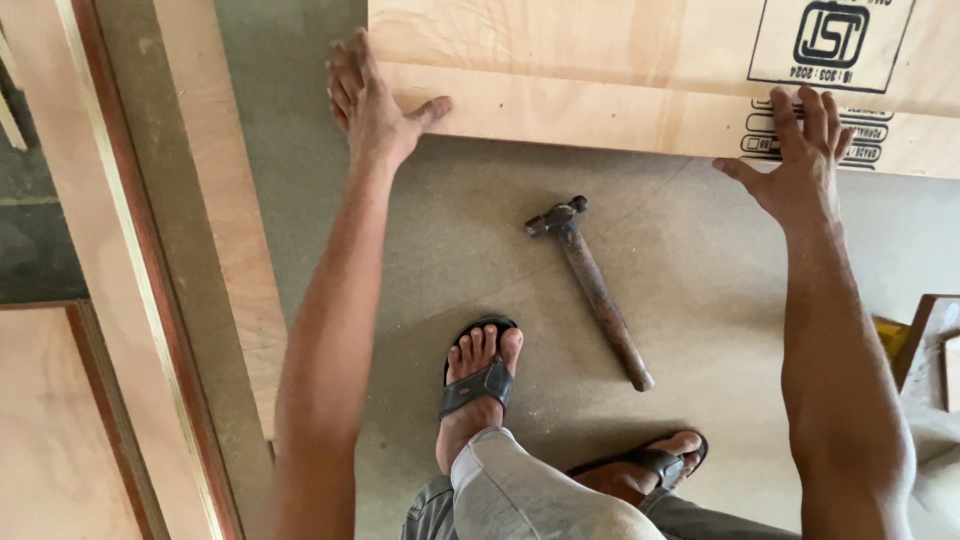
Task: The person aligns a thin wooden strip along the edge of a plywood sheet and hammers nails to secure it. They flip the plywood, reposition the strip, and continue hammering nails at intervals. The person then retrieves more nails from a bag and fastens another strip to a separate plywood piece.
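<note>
Floor-laid plywood sheet (600, 110), black-stamped, under both hands.

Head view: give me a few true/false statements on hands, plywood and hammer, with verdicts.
1. Both hands rest flat on the plywood sheet. True: the left hand lies near its left end, the right hand near its printed stamp.
2. The right hand holds the hammer. False: the hammer lies alone on the grey floor, between the two arms.
3. The hammer's head points toward the plywood sheet. True: its handle runs back toward the person's feet.
4. The person is barefoot. False: a dark sandal is on each foot.
5. The left hand is closed in a fist. False: its fingers are spread open on the wood.
</note>
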